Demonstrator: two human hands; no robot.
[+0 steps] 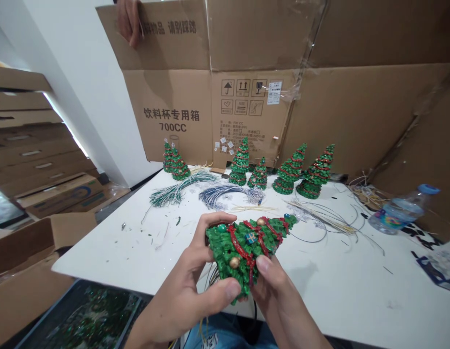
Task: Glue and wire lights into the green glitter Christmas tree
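In the head view, the left hand (197,283) and right hand (279,286) have fingers (227,292) wrapped around a decorated tree (242,240), tipped sideways above the table's (341,281) near edge; its handling seems unfinished. Six other trees (240,162) stand behind; their completeness is unclear.

The cardboard panel (174,89) reads "饮料杯专用箱" over "700CC" in large dark print, and its upper flap (186,51) shows "物品 请别踩踏", the start of the line hidden. Two rows of boxed signs (242,88), including an umbrella, paired up arrows and a glass, stand above fine print (242,123) with "700 CC". The white sticker (274,93) beside them is too small to read.
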